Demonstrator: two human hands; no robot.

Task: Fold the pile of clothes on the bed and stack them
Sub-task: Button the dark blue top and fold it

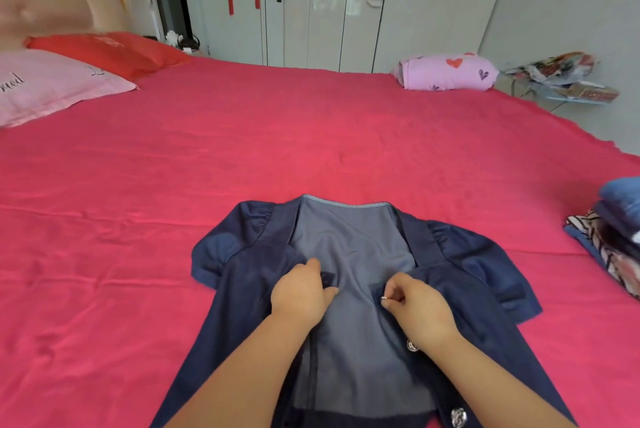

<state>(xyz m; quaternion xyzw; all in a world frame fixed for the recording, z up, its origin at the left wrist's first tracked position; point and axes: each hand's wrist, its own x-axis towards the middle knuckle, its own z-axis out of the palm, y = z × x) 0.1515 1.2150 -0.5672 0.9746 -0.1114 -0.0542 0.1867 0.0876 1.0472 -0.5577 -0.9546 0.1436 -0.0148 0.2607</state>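
A navy blue short-sleeved blouse lies flat on the red bedsheet, front open, its paler inner back panel showing. My left hand pinches the left front edge of the blouse near the chest. My right hand pinches the right front edge at a small silver button. Two larger silver buttons run down the right placket. A stack of folded clothes sits at the bed's right edge.
A rolled pink garment with hearts lies at the far right corner of the bed. Pink and red pillows lie at the far left. A small cluttered rack stands past the bed's right side, before white wardrobe doors.
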